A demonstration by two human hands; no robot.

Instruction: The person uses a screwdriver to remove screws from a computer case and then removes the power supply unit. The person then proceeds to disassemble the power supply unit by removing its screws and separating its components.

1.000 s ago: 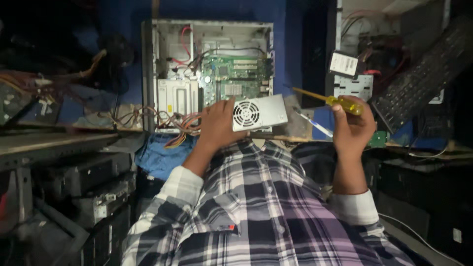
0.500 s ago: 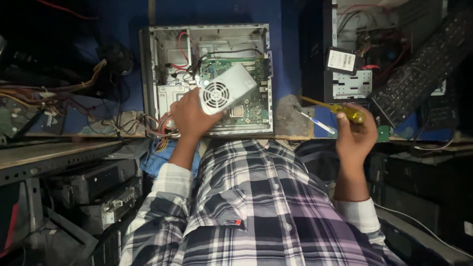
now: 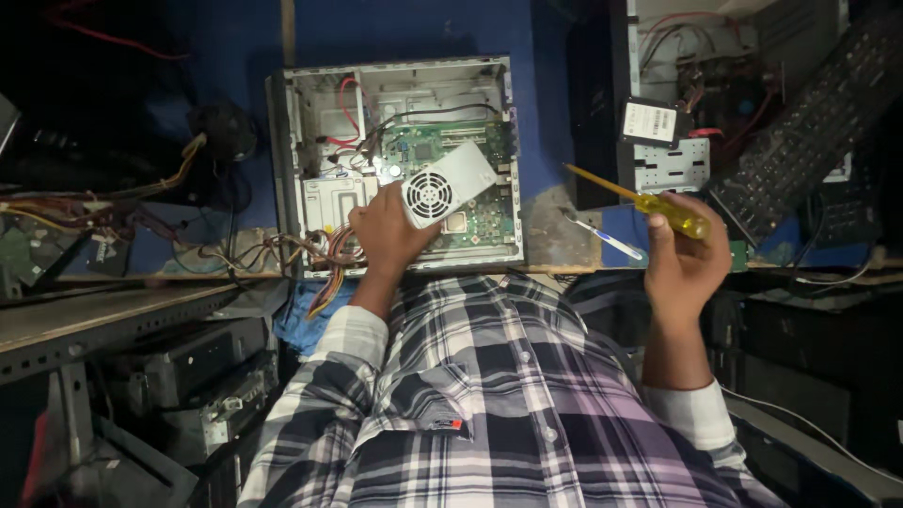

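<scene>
An open computer case (image 3: 292, 160) lies on the blue table, its green motherboard (image 3: 470, 221) and wires showing. My left hand (image 3: 386, 230) holds a silver power supply unit (image 3: 447, 183), fan side up, above the case's lower middle. A bundle of coloured cables (image 3: 324, 259) trails from it over the case's near edge. My right hand (image 3: 682, 254) is raised to the right of the case and grips a yellow-handled screwdriver (image 3: 658, 205), its shaft pointing up and left.
A second open case (image 3: 658, 165) with a black drive (image 3: 651, 122) stands at the back right, beside a black keyboard (image 3: 809, 113). A small blue-handled tool (image 3: 607, 237) lies on the table. Loose wires (image 3: 85, 212) crowd the left. Grey metal shelving (image 3: 113, 320) runs along the lower left.
My left hand has carried the power supply from the table's front edge over into the open case. My right hand with the screwdriver has stayed raised at the right.
</scene>
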